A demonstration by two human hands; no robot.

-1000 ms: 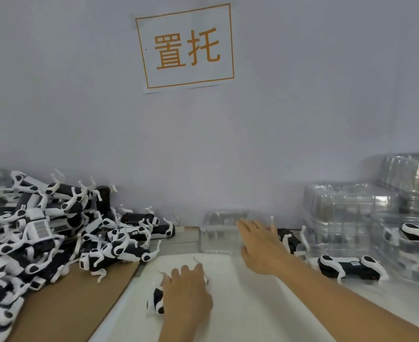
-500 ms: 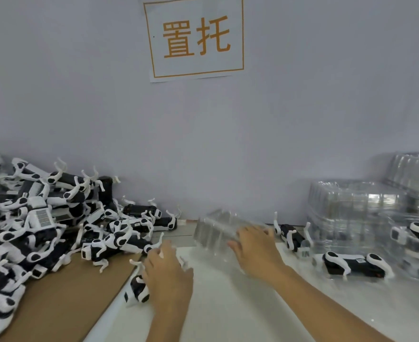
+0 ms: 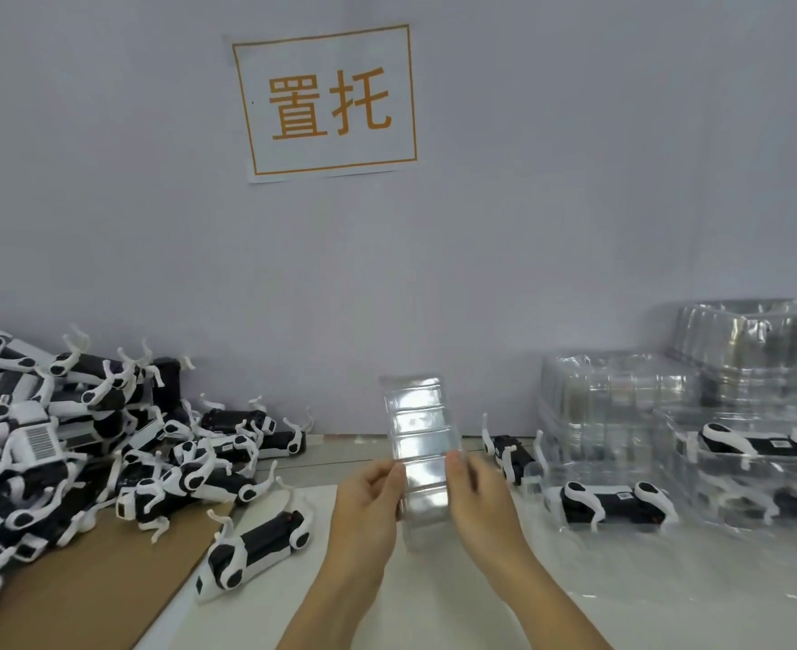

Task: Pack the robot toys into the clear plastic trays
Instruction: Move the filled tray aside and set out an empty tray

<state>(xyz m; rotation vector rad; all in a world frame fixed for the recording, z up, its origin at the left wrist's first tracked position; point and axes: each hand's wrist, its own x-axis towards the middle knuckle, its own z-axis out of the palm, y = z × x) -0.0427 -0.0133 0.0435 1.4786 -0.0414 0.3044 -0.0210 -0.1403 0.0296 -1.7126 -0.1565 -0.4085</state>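
Observation:
A clear plastic tray point(image 3: 417, 433) stands upright in front of me, its ribbed face toward the camera. My left hand point(image 3: 366, 511) pinches its left edge and my right hand point(image 3: 478, 506) grips its right edge. A black-and-white robot dog toy point(image 3: 258, 551) lies on its side on the white sheet, left of my left hand. Another robot toy point(image 3: 610, 504) lies on the table to the right, and one more robot toy point(image 3: 509, 455) lies behind my right hand.
A large heap of robot toys point(image 3: 58, 443) covers the brown cardboard point(image 3: 91, 588) at the left. Stacks of clear trays point(image 3: 621, 410) stand at the right, some holding packed toys point(image 3: 762, 445). A paper sign point(image 3: 326, 103) hangs on the grey wall.
My right hand pulled the clear tray from the back of the table and stood it upright. My left hand let go of the robot toy and took the tray's left edge.

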